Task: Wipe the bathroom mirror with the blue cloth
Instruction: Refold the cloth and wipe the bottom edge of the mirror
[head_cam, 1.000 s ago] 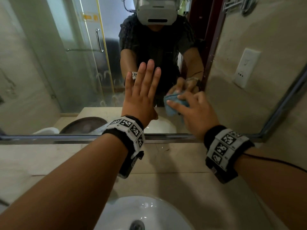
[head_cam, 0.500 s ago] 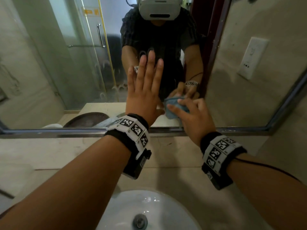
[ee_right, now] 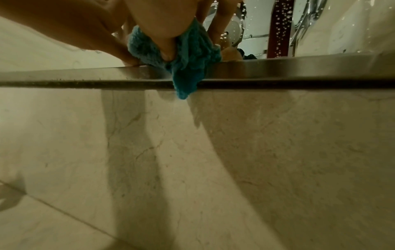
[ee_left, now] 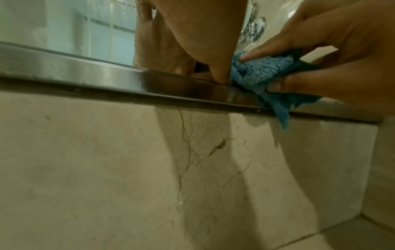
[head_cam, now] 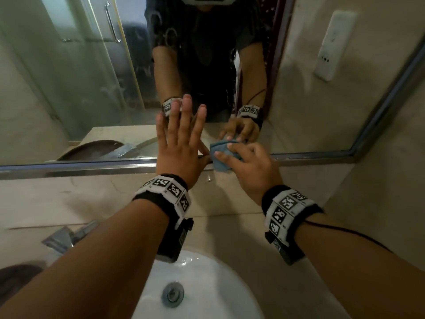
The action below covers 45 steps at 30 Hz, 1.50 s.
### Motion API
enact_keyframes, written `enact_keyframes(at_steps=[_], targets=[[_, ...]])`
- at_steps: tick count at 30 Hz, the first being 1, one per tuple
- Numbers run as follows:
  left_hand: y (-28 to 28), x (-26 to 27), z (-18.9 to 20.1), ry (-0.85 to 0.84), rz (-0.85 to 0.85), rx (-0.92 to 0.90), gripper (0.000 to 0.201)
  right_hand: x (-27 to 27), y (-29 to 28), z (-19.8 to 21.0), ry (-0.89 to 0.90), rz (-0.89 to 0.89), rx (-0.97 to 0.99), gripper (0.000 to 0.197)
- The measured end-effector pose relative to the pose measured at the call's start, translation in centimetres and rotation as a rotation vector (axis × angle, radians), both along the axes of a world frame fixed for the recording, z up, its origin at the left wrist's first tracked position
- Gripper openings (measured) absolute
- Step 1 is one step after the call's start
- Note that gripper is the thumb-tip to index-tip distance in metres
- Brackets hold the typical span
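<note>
At the mirror [head_cam: 80, 88] frame, right hand [head_cam: 249, 168] fingers clamp the blue cloth [head_cam: 224, 157]; left hand [head_cam: 181, 143] splayed.

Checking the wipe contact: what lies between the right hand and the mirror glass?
The bunched blue cloth: the right hand grips it against the mirror at its metal bottom frame. One corner hangs over the frame, clearest in the right wrist view.

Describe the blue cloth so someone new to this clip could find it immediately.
Start at the wall mirror above the white sink and follow its metal bottom frame toward the middle. There the right hand grips a bunched blue cloth against the glass, one corner drooping over the frame. It is the only blue, fuzzy thing among beige tile and steel.
</note>
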<state>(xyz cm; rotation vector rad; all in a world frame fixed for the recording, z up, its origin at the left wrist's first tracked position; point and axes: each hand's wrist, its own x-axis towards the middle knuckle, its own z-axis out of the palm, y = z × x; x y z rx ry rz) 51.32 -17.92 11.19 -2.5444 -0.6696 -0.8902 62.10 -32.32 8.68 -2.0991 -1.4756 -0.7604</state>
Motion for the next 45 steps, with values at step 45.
enact_keyframes(at_steps=[45], targets=[[-2.8, 2.8, -0.5, 0.046, -0.042, 0.154, 0.088, 0.9, -2.6, -1.0, -0.054, 0.025, -0.01, 0.043]])
